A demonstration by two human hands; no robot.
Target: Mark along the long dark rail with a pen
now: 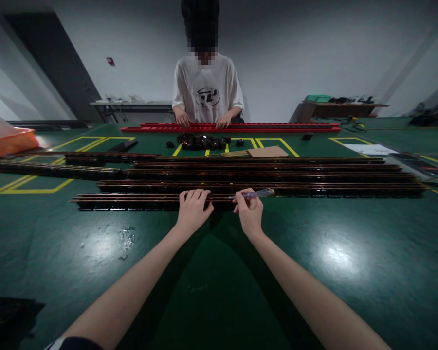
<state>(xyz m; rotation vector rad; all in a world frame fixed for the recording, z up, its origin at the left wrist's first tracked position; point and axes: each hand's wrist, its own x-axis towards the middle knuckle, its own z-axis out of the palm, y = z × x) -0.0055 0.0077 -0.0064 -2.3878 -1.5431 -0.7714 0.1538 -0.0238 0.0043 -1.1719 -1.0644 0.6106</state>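
My left hand [194,206] grips the right part of the nearest long dark strip [127,202], fingers curled over its top and thumb on the near side. This strip has thin copper-coloured lines along its length. In my right hand [250,209] is a screwdriver [262,193] with a clear handle, held nearly level. Its tip points left, toward the strip by my left hand; whether it touches cannot be made out. Further long dark strips [314,189] lie in parallel rows just beyond both hands.
Across the green table [219,301], a person in a white shirt [208,87] has both hands on red rails [277,128]. Small black parts [202,142] lie piled near a cardboard piece [268,151]. An orange bin [10,141] stands left, and white paper [368,149] lies right.
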